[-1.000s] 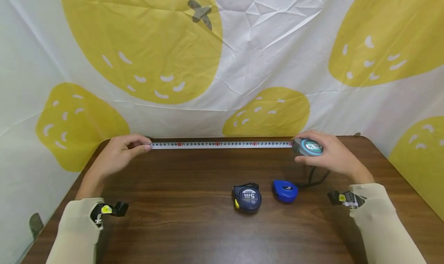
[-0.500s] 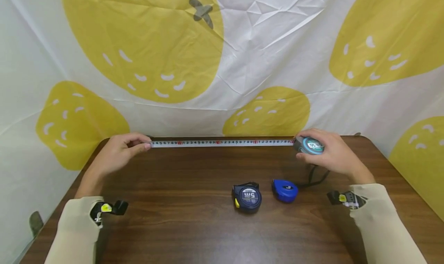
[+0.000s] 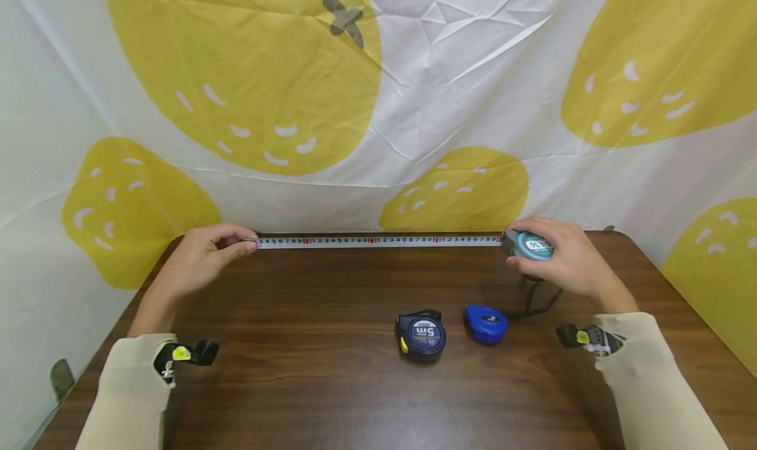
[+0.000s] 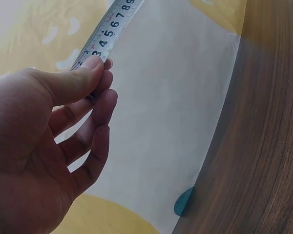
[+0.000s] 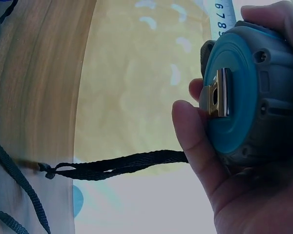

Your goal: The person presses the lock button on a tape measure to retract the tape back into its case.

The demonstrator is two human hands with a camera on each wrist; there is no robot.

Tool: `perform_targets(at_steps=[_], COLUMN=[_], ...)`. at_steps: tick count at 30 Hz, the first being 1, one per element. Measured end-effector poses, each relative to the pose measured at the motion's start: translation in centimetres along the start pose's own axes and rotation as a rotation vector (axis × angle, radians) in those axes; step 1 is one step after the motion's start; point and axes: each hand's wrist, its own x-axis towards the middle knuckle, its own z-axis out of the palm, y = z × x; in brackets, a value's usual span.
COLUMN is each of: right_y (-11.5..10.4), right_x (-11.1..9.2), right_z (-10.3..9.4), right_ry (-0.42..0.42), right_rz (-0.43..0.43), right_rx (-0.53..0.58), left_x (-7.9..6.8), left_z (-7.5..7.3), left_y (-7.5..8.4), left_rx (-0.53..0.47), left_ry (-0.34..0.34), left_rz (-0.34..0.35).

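Observation:
A grey and teal tape measure (image 3: 528, 245) sits in my right hand (image 3: 568, 256), whose fingers and thumb grip the case. Its white blade (image 3: 378, 242) is pulled out straight along the far side of the table, with black numbers and red tens marks. At the blade's left end, my left hand (image 3: 204, 259) pinches the tip between thumb and fingers; the end hook is hidden. In the right wrist view, a metal belt clip (image 5: 219, 92) shows on the case, and a black wrist strap (image 5: 122, 163) hangs from it.
Nearer me on the brown wooden table (image 3: 319, 397) lie a dark tape measure (image 3: 422, 335) marked 5m, with a yellow button, and a blue tape measure (image 3: 486, 325) beside it. A white cloth with yellow fruit shapes (image 3: 284, 203) hangs right behind the table's far edge.
The tape measure case in my right hand has shifted very slightly toward the far edge and to the right. The blade stays stretched, and my left hand keeps its pinch.

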Motion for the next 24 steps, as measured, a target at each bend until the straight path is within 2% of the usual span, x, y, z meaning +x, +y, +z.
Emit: perform_targets(at_steps=[17, 24], right_y=[-0.61, -0.96], right_x=[-0.10, -0.15], right_z=[-0.39, -0.50], right_ry=[0.010, 0.012], right_rz=[0.010, 0.016], right_rx=[-0.034, -0.023], left_x=[0.04, 0.20], left_z=[0.10, 0.33], left_y=[0.41, 0.73], left_rx=[-0.008, -0.036], left_ry=[0.003, 0.002], left_rz=[-0.008, 0.012])
